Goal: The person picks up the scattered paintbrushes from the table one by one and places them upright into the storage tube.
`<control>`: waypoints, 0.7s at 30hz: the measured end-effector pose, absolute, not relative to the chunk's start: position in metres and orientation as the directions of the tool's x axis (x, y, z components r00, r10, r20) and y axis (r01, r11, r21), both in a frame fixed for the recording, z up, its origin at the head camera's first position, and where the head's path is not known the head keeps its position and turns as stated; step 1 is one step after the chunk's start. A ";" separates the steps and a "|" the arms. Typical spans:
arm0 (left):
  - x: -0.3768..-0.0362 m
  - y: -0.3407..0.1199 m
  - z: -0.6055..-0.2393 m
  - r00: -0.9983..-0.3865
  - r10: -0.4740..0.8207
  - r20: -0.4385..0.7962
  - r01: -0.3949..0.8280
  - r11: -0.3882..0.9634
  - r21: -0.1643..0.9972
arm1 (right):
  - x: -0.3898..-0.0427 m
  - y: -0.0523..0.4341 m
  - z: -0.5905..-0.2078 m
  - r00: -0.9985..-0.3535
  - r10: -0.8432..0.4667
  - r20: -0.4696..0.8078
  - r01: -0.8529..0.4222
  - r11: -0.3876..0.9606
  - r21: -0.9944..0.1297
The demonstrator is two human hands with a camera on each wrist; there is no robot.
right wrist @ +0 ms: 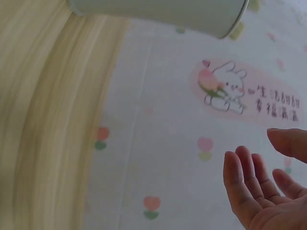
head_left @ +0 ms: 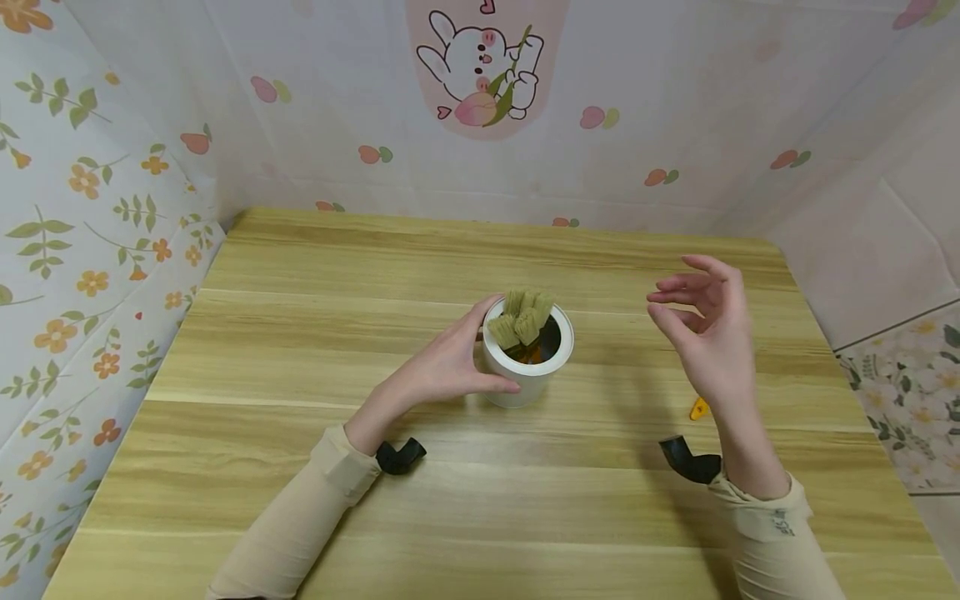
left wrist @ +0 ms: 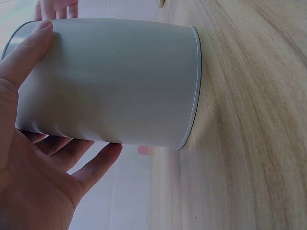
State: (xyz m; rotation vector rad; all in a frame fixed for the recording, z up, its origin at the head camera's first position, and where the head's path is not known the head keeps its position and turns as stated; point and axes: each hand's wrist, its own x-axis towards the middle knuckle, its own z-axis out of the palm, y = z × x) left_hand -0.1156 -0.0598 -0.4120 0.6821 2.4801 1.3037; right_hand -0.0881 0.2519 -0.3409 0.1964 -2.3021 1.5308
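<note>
A white cylindrical can stands upright in the middle of the wooden table. Several olive-green brush heads stick out of its top. My left hand grips the can's left side, thumb and fingers curled around its wall; the left wrist view shows the can held in that hand. My right hand hovers open in the air to the right of the can, fingers loosely spread, holding nothing. In the right wrist view the empty hand shows below the can.
A small orange piece lies on the table under my right wrist. Patterned fabric walls enclose the table on the left, back and right.
</note>
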 end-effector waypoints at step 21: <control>-0.115 -0.061 -0.412 -0.854 0.521 0.004 0.293 0.474 0.830 | -0.088 0.346 -0.385 -0.921 0.374 0.108 0.154 0.604 -0.782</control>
